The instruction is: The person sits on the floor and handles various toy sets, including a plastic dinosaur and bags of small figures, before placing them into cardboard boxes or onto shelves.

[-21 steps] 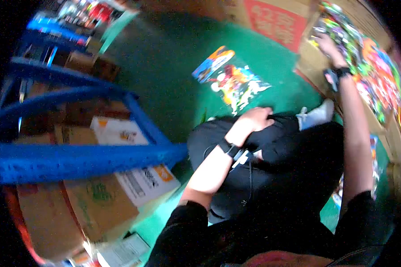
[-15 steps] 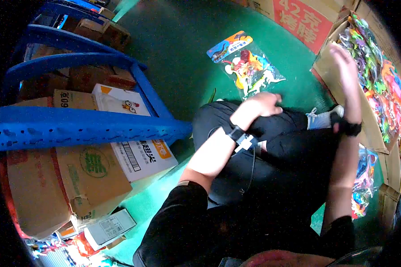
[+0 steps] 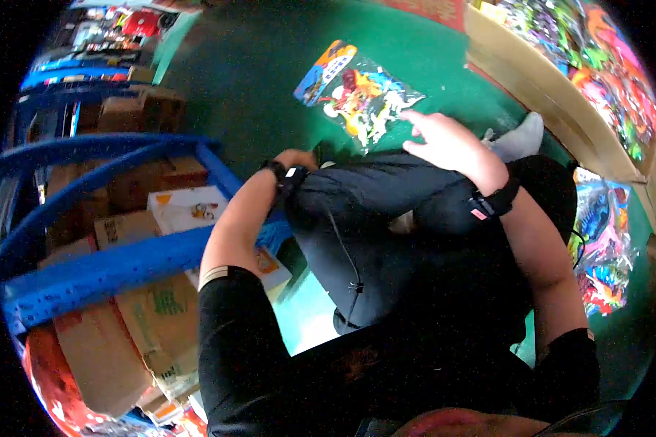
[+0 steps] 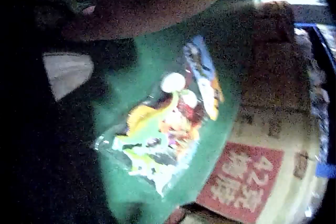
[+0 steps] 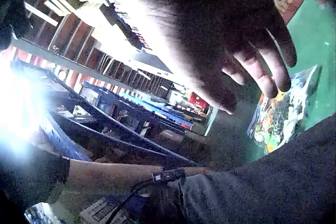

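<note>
1. Green floor (image 3: 240, 87) lies beneath a seated person in black trousers (image 3: 415, 247), seen from above through the head camera. On it, just beyond the knees, rests a clear plastic bag (image 3: 361, 98) of multicoloured figures, lying flat, its blue-and-orange header card (image 3: 324, 73) toward the upper left.
2. The right forearm angles up and inward from the lower right, across the thigh. A black band (image 3: 497, 200) circles the wrist. The right hand (image 3: 452, 142) hovers over the legs, its back facing up, fingers reaching toward the near side of the bag.
3. The right grip is loose and holds nothing: the wrist view shows the fingers spread a little and gently bent. They overlap the bag in that view, with no clear sign of contact.
4. The left arm bends at the elbow and reaches forward on the person's left. The left hand (image 3: 297, 159) is low beside the knee, near the floor, well to the left of the right hand. Its wrist view is dark; how far the grip is open, or whether it has hold of anything, cannot be told.
5. At the right stands an open carton (image 3: 547, 87) filled with similar colourful packets (image 3: 561, 36); more bags (image 3: 601, 247) lie on the floor beside it.
6. At the left, a blue metal rack (image 3: 124, 258) crosses in front of brown boxes (image 3: 160, 313).
</note>
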Demonstrator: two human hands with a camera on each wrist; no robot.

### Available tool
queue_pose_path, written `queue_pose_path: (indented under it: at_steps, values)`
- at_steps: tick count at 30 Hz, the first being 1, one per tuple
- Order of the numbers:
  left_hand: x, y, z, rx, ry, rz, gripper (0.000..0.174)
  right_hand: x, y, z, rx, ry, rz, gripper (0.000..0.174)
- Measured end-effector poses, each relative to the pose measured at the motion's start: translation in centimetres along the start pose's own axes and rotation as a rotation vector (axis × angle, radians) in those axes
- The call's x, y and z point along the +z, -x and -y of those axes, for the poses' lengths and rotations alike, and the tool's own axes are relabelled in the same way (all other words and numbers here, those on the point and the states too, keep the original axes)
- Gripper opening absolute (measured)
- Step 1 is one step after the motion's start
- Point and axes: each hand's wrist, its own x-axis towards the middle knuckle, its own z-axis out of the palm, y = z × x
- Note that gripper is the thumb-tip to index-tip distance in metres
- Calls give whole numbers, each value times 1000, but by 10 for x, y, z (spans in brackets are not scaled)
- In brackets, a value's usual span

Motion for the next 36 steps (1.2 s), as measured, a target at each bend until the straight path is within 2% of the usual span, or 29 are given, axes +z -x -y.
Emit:
queue_pose_path:
  at_steps: [2,4,5,8,9,10,12,14,16,18,19,20,21,22,23,24,26,28,30,32,33,34,35,36]
  values:
    - [23,0,-15,239,112,72,33,5,1,-10,-18,66,-22,45]
    - [9,9,-90,-45,-165,72,32,1,4,-12,-22,61,14,42]
    - [12,3,-91,-38,-176,97,32,2,10,-10,-4,57,9,40]
    - [6,-4,-58,-529,154,-92,34,-1,1,-7,-24,51,-30,37]
    - [-25,17,-124,-504,204,10,36,-3,1,-8,-24,48,-32,37]
    - [-29,21,-118,-507,202,12,36,-4,1,-6,-23,56,-25,37]
    - [-38,37,-97,-408,476,-270,35,-6,1,-4,-33,58,-10,37]
    - [-61,63,-112,-338,156,-540,29,-6,3,-2,-39,60,-24,36]
    - [-92,98,-148,-234,481,-692,21,-3,0,-7,-34,63,-21,36]
    - [-116,122,-191,-139,403,-899,15,-3,1,-5,-68,-45,-58,36]
    - [-122,131,-221,-98,441,-1026,15,-7,2,3,10,-63,-6,43]
    - [-128,133,-249,-36,483,-1163,15,-6,0,5,8,-45,-19,43]
    - [-132,132,-263,91,581,-1213,17,2,-3,2,-83,-152,-140,48]
    - [-136,129,-285,139,604,-1352,16,3,-4,4,-177,-258,-260,53]
    - [-137,123,-301,209,743,-1393,15,-1,-4,7,-144,-290,-239,71]
    - [-135,116,-314,279,885,-1427,14,2,-5,8,-243,-353,-396,73]
    - [-128,95,-328,342,1126,-1400,14,-3,-2,13,-134,-316,-580,73]
    - [-120,72,-330,368,1314,-1340,16,-15,-8,6,-154,-318,-676,70]
    - [-107,45,-329,379,1597,-1310,23,-27,-7,-6,-145,-192,-817,54]
    - [-93,16,-302,502,1856,-1094,28,-45,0,-8,51,-279,-598,50]
    - [-86,6,-302,453,1910,-1058,34,-49,2,-13,70,-267,-597,50]
    - [-78,10,-295,527,1774,-868,39,-49,1,-17,-34,-210,-677,50]
    - [-74,2,-291,504,1756,-921,41,-50,0,-20,-141,-151,-753,50]
    - [-78,7,-311,474,1734,-982,43,-53,1,-14,-119,-227,-779,51]
